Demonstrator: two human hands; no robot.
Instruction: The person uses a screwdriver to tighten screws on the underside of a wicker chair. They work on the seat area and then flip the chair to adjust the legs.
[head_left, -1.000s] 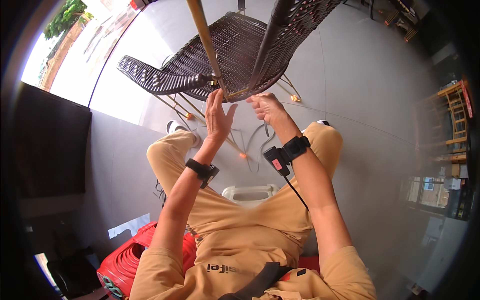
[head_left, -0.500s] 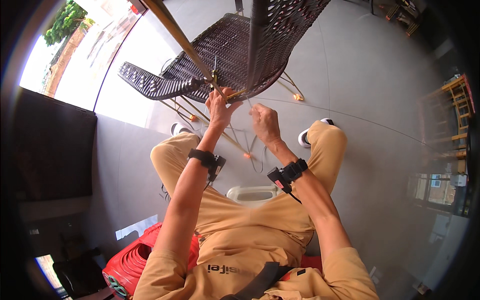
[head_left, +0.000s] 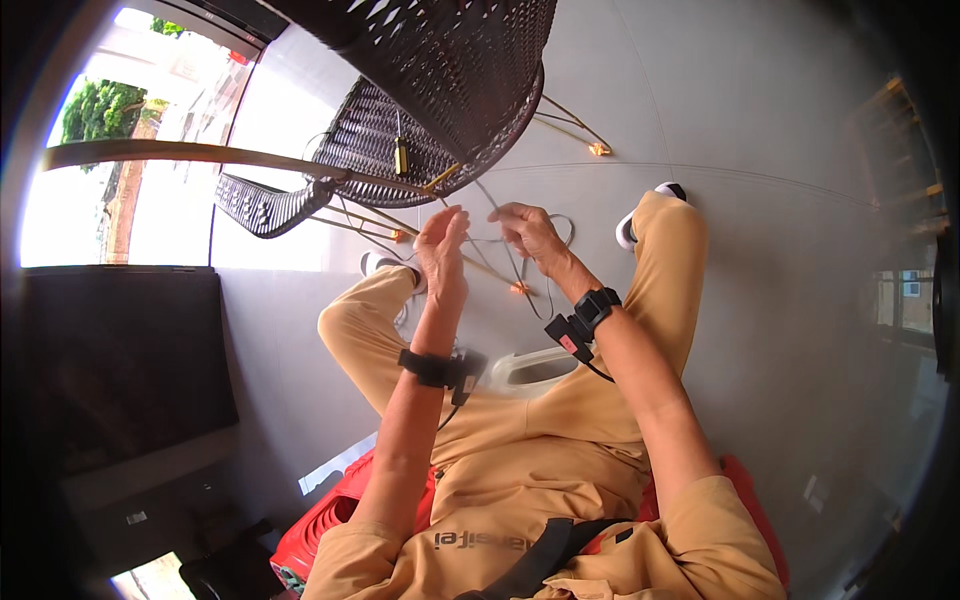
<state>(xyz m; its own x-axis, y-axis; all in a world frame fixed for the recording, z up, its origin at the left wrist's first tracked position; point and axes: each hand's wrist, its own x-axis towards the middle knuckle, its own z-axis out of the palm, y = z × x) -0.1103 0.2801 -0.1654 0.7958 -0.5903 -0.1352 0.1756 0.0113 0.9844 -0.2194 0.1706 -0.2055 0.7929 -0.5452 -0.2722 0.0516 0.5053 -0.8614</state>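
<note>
A dark brown woven chair [head_left: 372,125] stands tipped in front of me, its bare gold metal frame bar [head_left: 250,157] sticking out to the left. My left hand [head_left: 441,250] is just below the joint of that bar, fingers raised and loosely cupped, with nothing visible in them. Pinched in my right hand [head_left: 532,236] is a thin grey weaving strand [head_left: 486,193], which runs up to the chair's woven edge; the fingertips are slightly blurred. A screwdriver [head_left: 401,158] with a yellow and black handle is stuck upright in the weave.
Loose strand [head_left: 572,228] loops over the grey floor near the chair's thin legs, whose feet carry orange wrapping [head_left: 598,149]. Between my knees is a pale plastic handle-shaped piece [head_left: 535,370]. A red plastic seat [head_left: 325,525] is beneath me. A dark panel [head_left: 125,360] stands at left.
The chair has turned, its bare bar swinging out to the left. My left hand has come off the frame and dropped slightly. My right hand stays on the strand, a little lower and further right.
</note>
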